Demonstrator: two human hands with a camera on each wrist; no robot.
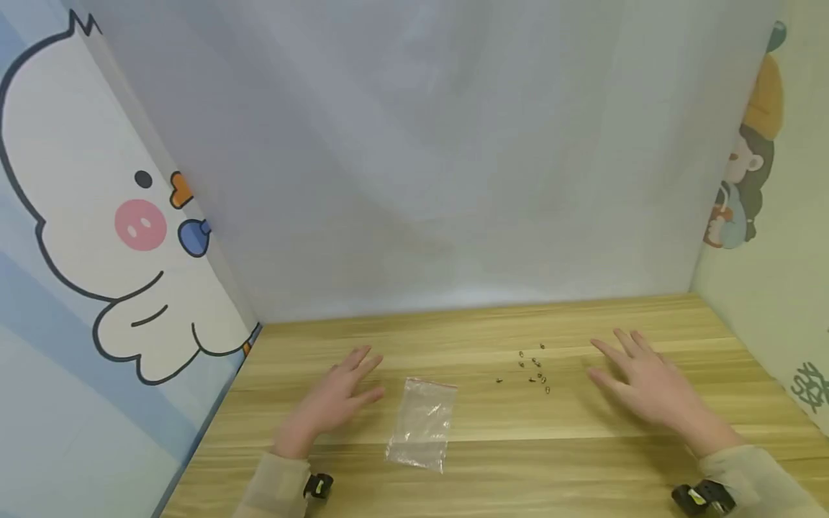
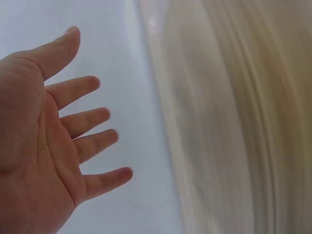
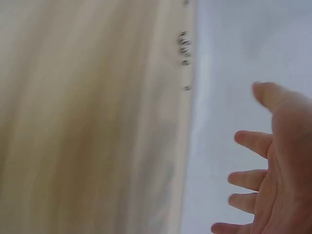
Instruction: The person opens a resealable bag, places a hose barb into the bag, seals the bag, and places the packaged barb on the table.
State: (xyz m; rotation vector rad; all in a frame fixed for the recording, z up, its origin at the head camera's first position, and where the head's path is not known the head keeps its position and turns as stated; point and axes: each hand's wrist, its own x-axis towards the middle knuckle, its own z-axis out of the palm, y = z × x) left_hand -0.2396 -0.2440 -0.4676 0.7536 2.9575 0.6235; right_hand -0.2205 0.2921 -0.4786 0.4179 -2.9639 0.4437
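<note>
A clear plastic zip bag (image 1: 422,426) lies flat on the wooden table, its reddish seal edge pointing away from me. To its right, several tiny dark metal pieces (image 1: 536,362) are scattered; in the head view they are too small to identify. My left hand (image 1: 333,399) hovers left of the bag, fingers spread, holding nothing. On the other side, my right hand (image 1: 648,381) is held right of the metal pieces with its fingers apart and nothing in it. Both wrist views show the palms bare, and the right one shows the metal pieces (image 3: 185,48) blurred near the table's far edge.
The wooden table (image 1: 518,467) runs back to a pale grey curtain-like backdrop (image 1: 453,180). A panel with a cartoon duck (image 1: 84,180) borders the left side, and a light green wall (image 1: 777,302) with a cartoon figure borders the right.
</note>
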